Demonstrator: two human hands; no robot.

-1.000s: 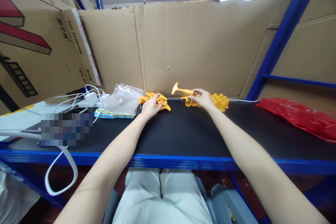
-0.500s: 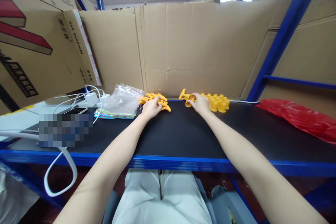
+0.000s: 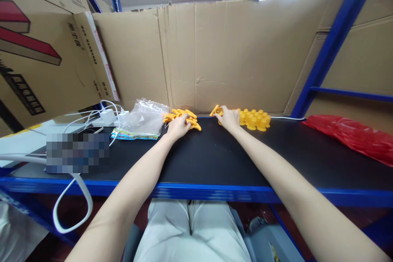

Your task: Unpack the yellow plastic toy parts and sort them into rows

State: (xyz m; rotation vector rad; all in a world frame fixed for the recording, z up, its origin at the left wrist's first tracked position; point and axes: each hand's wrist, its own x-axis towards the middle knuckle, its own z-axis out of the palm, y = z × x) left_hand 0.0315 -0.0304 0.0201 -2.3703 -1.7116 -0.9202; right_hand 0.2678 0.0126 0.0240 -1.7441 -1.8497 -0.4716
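Observation:
Both my arms reach across a black shelf top to its back edge. My left hand rests with curled fingers on a pile of long orange plastic pieces. My right hand is closed on an orange plastic part with a flared end, held low at the shelf surface. Just to the right of that hand stands a cluster of short yellow-orange plastic pieces.
A clear plastic bag lies over colourful packets left of the orange pile. White chargers and cables sit further left. A red plastic bag lies at the right. Cardboard walls the back; blue rack posts stand right.
My right hand has lowered the orange flared part from above the shelf down to its surface and shifted slightly left. My left hand has stayed on the orange pile.

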